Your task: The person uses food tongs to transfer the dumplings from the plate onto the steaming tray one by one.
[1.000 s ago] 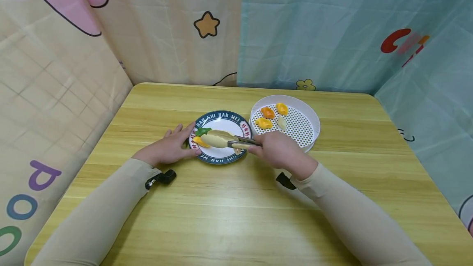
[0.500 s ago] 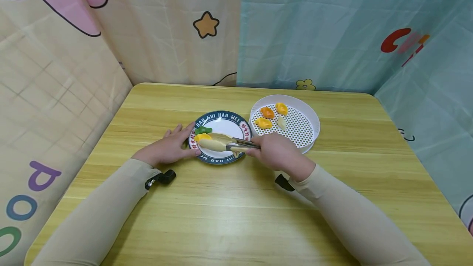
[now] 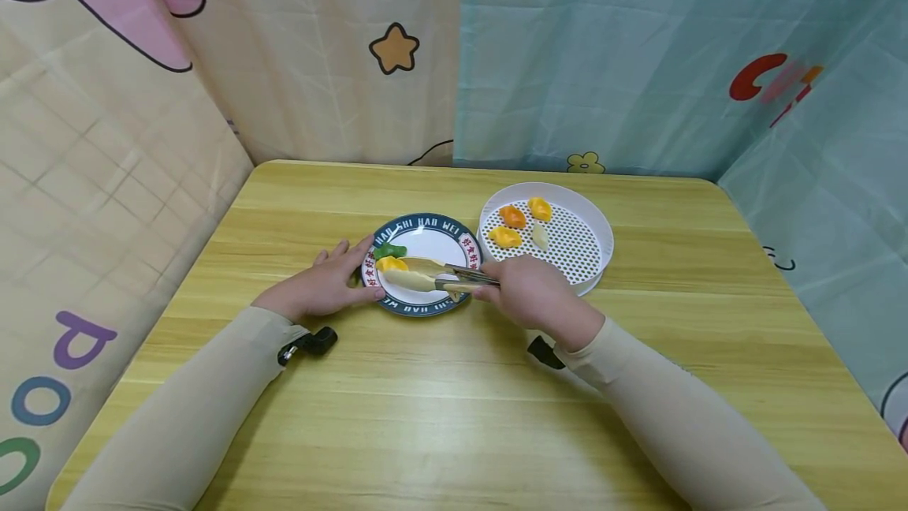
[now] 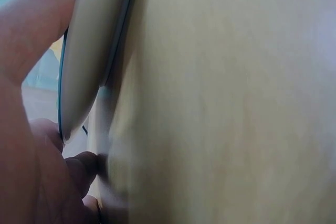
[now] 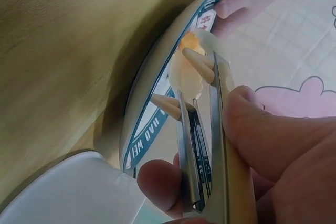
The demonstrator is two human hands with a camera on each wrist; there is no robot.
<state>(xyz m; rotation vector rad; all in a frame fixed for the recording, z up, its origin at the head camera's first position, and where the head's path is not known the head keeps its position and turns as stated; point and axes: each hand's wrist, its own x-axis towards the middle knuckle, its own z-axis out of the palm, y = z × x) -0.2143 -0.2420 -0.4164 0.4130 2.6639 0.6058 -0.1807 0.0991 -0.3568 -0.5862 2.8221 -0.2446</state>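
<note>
My right hand point(image 3: 528, 290) grips a pair of tongs point(image 3: 454, 274) with beige tips and metal arms. The tips reach over a white plate point(image 3: 440, 243) with a blue lettered rim. At their ends lies a yellow dumpling-shaped piece point(image 3: 392, 264), partly hidden by the tips; in the right wrist view its orange-yellow edge point(image 5: 190, 40) shows beside them. A green piece point(image 3: 389, 251) sits just behind it on the plate. My left hand point(image 3: 322, 282) rests at the plate's left edge, fingers spread, thumb on the rim; the left wrist view shows the plate's underside point(image 4: 97, 35) beside the fingers.
A round white steamer tray point(image 3: 603, 239) with a perforated base stands right of the plate. It holds an orange piece point(image 3: 512, 217), two yellow ones and a pale one point(image 3: 540, 237). Curtains hang behind the wooden table point(image 3: 440, 400).
The tongs' tips have shifted slightly down and left and spread around the yellow piece, which has moved a little up and right. My left hand and the plate stay put.
</note>
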